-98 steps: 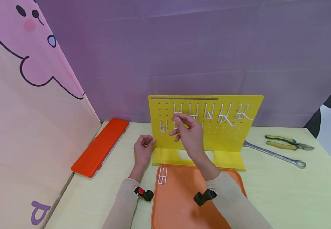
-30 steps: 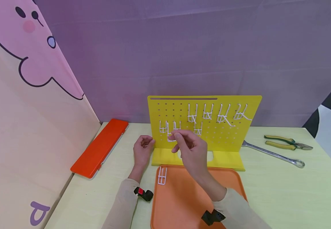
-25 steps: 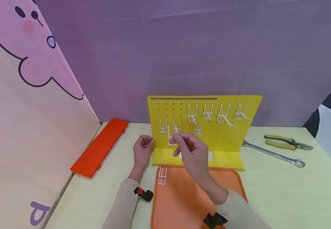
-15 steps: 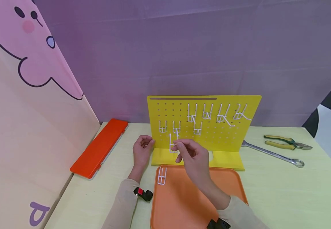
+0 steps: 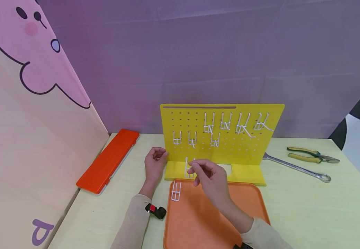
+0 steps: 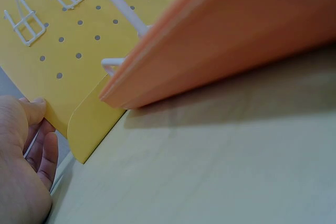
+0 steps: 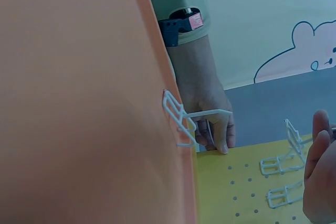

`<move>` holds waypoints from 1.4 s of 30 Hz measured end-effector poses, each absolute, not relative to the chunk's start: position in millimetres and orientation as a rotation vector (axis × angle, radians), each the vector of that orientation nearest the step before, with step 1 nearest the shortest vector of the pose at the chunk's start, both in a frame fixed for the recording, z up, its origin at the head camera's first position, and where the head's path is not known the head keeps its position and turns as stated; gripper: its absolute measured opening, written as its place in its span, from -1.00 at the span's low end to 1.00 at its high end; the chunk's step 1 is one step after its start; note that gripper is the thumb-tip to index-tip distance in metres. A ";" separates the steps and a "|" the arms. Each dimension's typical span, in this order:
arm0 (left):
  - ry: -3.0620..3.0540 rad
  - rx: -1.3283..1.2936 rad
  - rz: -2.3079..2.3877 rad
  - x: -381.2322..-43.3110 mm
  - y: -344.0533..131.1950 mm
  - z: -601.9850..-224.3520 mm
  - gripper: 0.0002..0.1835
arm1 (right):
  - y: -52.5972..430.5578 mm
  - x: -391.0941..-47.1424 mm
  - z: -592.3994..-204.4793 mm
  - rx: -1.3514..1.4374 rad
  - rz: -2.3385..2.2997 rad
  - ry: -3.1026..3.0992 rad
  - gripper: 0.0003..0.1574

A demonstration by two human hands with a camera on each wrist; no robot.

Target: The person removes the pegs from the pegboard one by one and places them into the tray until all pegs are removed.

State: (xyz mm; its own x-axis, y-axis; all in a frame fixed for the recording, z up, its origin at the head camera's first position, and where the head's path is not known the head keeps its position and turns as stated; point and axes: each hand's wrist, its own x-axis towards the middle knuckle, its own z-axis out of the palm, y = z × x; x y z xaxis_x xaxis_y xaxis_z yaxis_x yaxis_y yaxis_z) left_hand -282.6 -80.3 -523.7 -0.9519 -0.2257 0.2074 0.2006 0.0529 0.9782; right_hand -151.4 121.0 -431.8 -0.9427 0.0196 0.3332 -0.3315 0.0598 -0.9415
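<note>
A yellow pegboard (image 5: 239,154) stands upright with several white wire hooks on it, in two rows. My left hand (image 5: 155,164) grips its left edge; in the left wrist view the thumb (image 6: 35,109) lies on the front face and the fingers are behind the edge. Between thumb and fingertips my right hand (image 5: 213,181) pinches a white wire hook (image 5: 186,168), held in front of the board's base and partly hidden by the fingers. Another wire hook (image 5: 176,192) lies at the far left corner of the orange tray (image 5: 198,221).
A long red case (image 5: 108,162) lies left of the board. To the right are a steel wrench (image 5: 298,168), its far end behind the board, and pliers (image 5: 315,155) with yellow-green handles. A purple cloth (image 5: 198,62) hangs behind the table.
My right hand has taken a hook off the board's upper row and carried it down towards the tray. That spot now shows bare holes. The left hand has kept its place.
</note>
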 end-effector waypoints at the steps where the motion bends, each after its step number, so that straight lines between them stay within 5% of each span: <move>1: -2.025 0.025 -1.972 -282.8 -80.3 -524.0 -0.85 | 121.4 -151.3 -432.9 0.315 1.967 -2.101 -0.87; 42: -2.042 -0.004 -1.939 -283.1 -81.2 -525.8 -0.84 | 128.7 -162.3 -472.8 0.341 2.089 -2.552 -0.77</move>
State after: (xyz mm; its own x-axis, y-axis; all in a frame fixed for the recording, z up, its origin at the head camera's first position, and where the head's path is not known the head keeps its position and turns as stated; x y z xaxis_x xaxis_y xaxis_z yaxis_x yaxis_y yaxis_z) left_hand -283.1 -81.2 -525.8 -0.9475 -0.2184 0.2336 0.2220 0.0765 0.9720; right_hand -162.3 128.7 -472.8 -0.9639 -0.2663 -0.0045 -0.0482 0.1911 -0.9804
